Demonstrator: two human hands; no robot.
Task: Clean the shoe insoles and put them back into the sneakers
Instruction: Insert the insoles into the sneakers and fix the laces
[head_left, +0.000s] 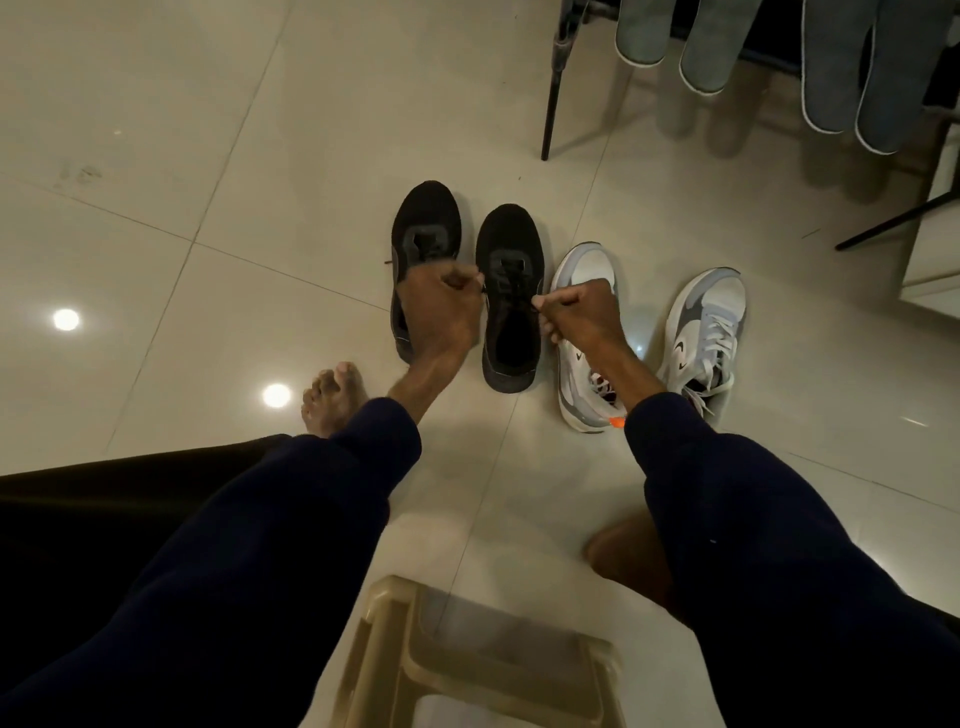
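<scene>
A black sneaker (509, 312) stands on the floor straight ahead, toe pointing away, its mouth open and dark inside. Both hands meet over it. The left hand (441, 306) and the right hand (576, 317) each have fingers curled into a pinch on the black laces (506, 270), one at either edge of the lacing. The second black sneaker (423, 223) sits just beside it on the left, partly hidden under the left hand. Just to the right stands a pair of white and grey sneakers (709, 317), with a gap of floor between the two. Four grey insoles (719, 47) hang well apart from the shoes at the upper right, by thin black rack legs (553, 93). Glossy tiled floor (208, 130) spreads wide to the left and beyond the toes. A bare foot (332, 400) rests near the left, and a beige plastic stool (483, 660) sits closest, between the dark blue sleeves.
</scene>
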